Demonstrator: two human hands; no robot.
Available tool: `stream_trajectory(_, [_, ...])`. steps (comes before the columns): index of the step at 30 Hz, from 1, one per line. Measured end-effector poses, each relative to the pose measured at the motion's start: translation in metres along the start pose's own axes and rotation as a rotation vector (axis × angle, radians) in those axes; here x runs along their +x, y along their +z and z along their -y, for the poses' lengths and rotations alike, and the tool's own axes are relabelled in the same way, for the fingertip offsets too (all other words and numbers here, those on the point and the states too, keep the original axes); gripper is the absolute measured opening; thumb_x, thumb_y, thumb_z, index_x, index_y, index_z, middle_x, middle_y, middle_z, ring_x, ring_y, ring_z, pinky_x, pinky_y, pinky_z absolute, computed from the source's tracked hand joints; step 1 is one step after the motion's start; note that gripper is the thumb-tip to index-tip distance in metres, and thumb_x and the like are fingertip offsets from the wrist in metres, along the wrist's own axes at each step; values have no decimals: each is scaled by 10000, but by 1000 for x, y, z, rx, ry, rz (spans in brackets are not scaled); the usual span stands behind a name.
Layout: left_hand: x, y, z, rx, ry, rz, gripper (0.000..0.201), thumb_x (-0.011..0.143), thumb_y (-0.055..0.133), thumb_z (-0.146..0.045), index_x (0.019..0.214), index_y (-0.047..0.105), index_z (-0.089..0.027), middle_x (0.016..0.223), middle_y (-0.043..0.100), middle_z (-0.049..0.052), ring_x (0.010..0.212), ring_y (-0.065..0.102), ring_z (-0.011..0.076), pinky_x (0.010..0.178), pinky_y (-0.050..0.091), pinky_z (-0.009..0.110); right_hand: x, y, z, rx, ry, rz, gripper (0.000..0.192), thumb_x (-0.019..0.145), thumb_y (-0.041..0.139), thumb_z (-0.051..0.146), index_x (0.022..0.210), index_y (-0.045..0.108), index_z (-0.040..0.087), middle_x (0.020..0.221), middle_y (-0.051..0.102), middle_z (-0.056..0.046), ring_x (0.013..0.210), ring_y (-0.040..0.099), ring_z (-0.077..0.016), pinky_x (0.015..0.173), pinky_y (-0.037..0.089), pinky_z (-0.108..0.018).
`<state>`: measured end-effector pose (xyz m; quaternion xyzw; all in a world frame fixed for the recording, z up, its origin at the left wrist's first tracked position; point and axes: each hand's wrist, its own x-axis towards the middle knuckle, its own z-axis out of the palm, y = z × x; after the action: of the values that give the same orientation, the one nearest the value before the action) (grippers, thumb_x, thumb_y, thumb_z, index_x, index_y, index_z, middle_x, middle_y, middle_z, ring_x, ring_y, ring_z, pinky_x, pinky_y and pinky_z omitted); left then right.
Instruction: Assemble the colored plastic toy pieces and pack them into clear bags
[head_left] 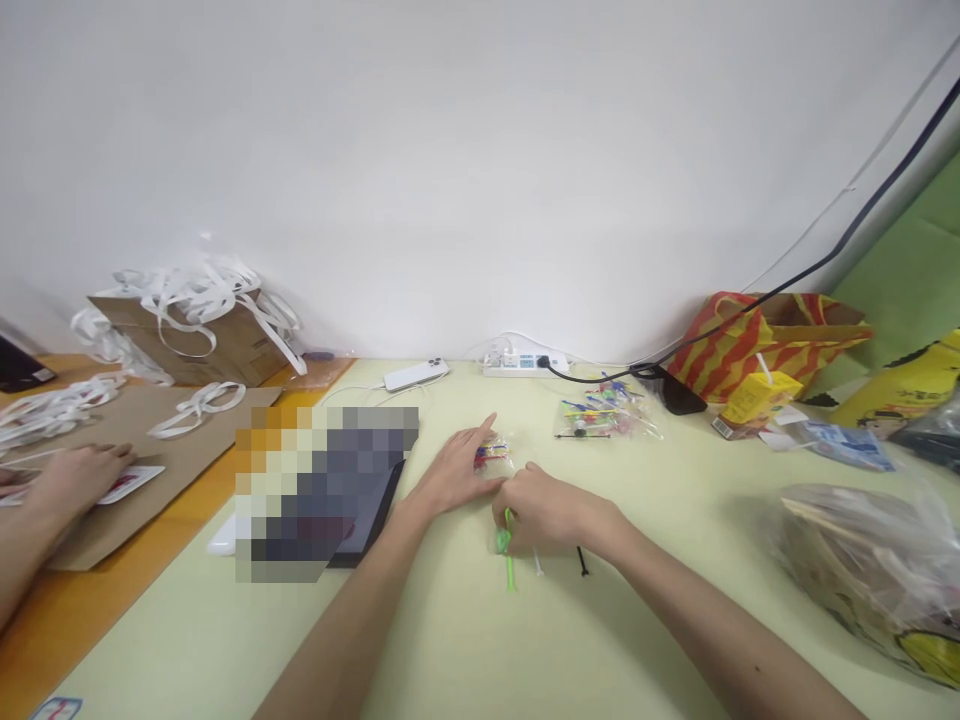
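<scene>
My left hand [456, 476] rests on the table with its fingers stretched out and apart, beside a small clear plastic bag [496, 454] of thin red, yellow and blue pieces. To its right, my right hand [541, 508] is closed in a curled grip; what its fingers hold is hidden. A bright green plastic stick [511, 572] comes out below the right hand's fingers, with a bit of clear film around its upper part. The ends of a white stick [538, 566] and a black stick [584, 566] show under the right hand and wrist.
Bags of coloured sticks [604, 412] lie behind my right hand. A tablet [375, 520], partly pixelated, is left of my arm. A power strip [525, 364] and phone [415, 374] lie by the wall. A juice box [757, 398] stands right. Another person's hand [79, 480] works at far left.
</scene>
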<state>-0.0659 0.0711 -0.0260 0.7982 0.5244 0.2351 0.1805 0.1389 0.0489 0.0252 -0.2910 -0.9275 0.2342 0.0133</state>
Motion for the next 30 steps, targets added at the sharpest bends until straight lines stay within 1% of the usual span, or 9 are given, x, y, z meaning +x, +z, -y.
stream_trajectory(4, [1,0,2,0,13,15,1030,754,773,-362,1599,191,-269,1417,570,89,1328,496,309,1145,356,467,1,-12,1,160,-81,-1,190,715,714,121,878,739,215,696,611,31,650,521,-137,722,393,-282])
stream_trajectory(7, [2,1,3,-2,36,12,1081,725,794,-319,1604,167,-260,1414,570,97,1313,509,312,1138,366,470,0,-25,-6,314,-111,-127,147,731,689,128,860,697,197,815,656,7,735,572,-152,694,424,-258])
stream_trajectory(11, [1,1,3,-9,41,-21,1081,737,802,-378,1603,162,-285,1420,564,92,1300,519,321,1116,387,480,-6,-41,-27,621,-78,-288,153,766,662,152,907,629,198,964,703,-30,877,646,-181,778,487,-284])
stream_trajectory(14, [1,1,2,-19,30,-40,1068,746,803,-419,1601,174,-294,1399,578,89,1278,538,317,1099,403,474,-11,-49,-47,873,-23,-328,176,791,685,214,915,560,205,939,728,-45,897,689,-198,785,510,-306])
stream_trajectory(16, [1,1,2,-24,27,-45,1049,757,798,-422,1599,184,-300,1395,581,86,1269,546,310,1098,406,467,-12,-51,-60,945,4,-368,215,784,714,235,887,527,211,916,745,-53,917,709,-213,815,512,-326])
stream_trajectory(19, [0,1,2,-24,20,-38,1040,770,788,-425,1600,173,-310,1399,581,79,1265,550,299,1096,409,460,-12,-49,-74,958,34,-424,268,773,728,257,870,481,221,898,756,-62,924,729,-231,843,516,-354])
stream_trajectory(23, [1,1,2,-23,9,-24,1040,788,772,-441,1603,139,-318,1395,586,67,1257,554,283,1088,418,450,-9,-43,-88,817,105,-418,245,802,668,285,898,448,232,839,725,-23,801,732,-203,758,525,-322])
stream_trajectory(27, [1,1,3,-22,7,-25,1034,788,770,-435,1603,145,-316,1386,589,70,1251,559,284,1089,415,453,-12,-41,-102,686,162,-343,220,762,654,205,951,541,217,720,659,28,625,660,-158,607,458,-257])
stream_trajectory(30, [1,2,3,-16,7,-26,1037,786,769,-430,1604,142,-313,1385,588,71,1255,553,289,1090,412,460,-17,-40,-112,584,197,-277,299,710,650,126,998,615,199,670,648,32,611,625,-152,570,411,-236])
